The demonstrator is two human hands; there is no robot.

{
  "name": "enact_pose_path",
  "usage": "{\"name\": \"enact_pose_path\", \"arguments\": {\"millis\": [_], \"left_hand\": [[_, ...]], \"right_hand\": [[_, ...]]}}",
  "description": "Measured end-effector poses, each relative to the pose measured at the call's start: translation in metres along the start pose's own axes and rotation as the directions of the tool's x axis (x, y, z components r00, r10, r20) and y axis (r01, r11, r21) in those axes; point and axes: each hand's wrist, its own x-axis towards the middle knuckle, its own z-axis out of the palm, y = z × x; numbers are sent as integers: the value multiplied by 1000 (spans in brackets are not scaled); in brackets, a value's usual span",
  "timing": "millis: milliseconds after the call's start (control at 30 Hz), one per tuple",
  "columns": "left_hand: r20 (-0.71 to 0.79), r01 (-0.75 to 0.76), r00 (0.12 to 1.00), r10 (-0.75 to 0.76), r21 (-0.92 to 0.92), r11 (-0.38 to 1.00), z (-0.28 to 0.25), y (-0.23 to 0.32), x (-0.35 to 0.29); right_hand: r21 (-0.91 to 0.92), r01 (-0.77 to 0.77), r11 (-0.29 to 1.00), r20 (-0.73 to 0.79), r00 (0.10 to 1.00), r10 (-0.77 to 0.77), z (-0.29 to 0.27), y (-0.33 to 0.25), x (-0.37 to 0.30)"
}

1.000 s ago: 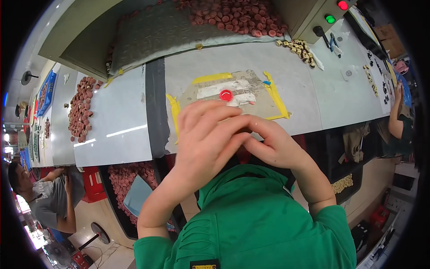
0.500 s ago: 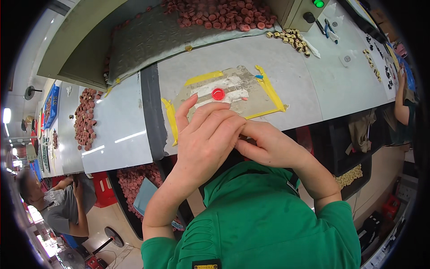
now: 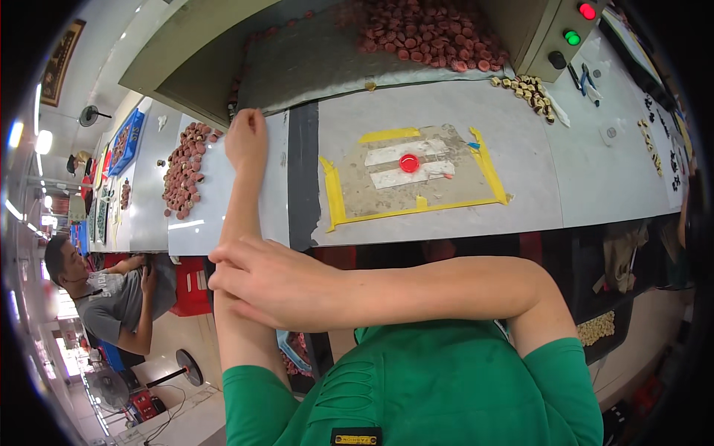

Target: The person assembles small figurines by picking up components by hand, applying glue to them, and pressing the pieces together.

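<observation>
My left hand [image 3: 247, 139] is raised beside the machine's left post, its fingers curled into a loose fist with nothing visible in them. Across my left forearm lies my right hand [image 3: 279, 286], touching the skin near the elbow with its fingers somewhat apart and holding no object. Ahead of my arms, a taped-down worn board [image 3: 401, 197] is on the worktable. A bright red round cap-like piece [image 3: 409, 163] sits on the white strips in its middle, apart from both hands.
Reddish round pieces [image 3: 431, 37] are heaped under the machine housing [image 3: 178, 52], and more [image 3: 186, 171] lie left. Cream-and-dark pieces [image 3: 528, 95] and blue-handled pliers [image 3: 590, 83] are at the right. A seated person [image 3: 111, 297] is at the left. A tub of pale pieces [image 3: 597, 327] stands below the table.
My hands, together in front of the board before, have parted. The left reached up and left, its fingers now curled; the right moved left onto my left forearm. The view has shifted left.
</observation>
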Motion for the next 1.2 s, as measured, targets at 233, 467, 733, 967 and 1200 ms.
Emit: {"name": "enact_pose_path", "arguments": {"millis": [233,467,733,967,1200], "left_hand": [[-105,155,981,-165,-90,984,3,-21,7],[-205,250,932,-299,-233,940,5,-38,8],[-196,305,916,-349,-225,926,6,-39,8],[-206,313,909,-363,-240,919,7,-42,9],[-227,337,881,-415,-312,888,3,-43,10]], "right_hand": [[-138,-99,985,76,991,110,16,-20,-7],[-240,5,971,135,990,28,9,-36,-13],[-177,78,981,191,981,-44,1,-46,-18],[-105,69,992,62,996,-63,2,-48,-18],[-314,176,933,132,981,-140,-2,-38,-15]]}}
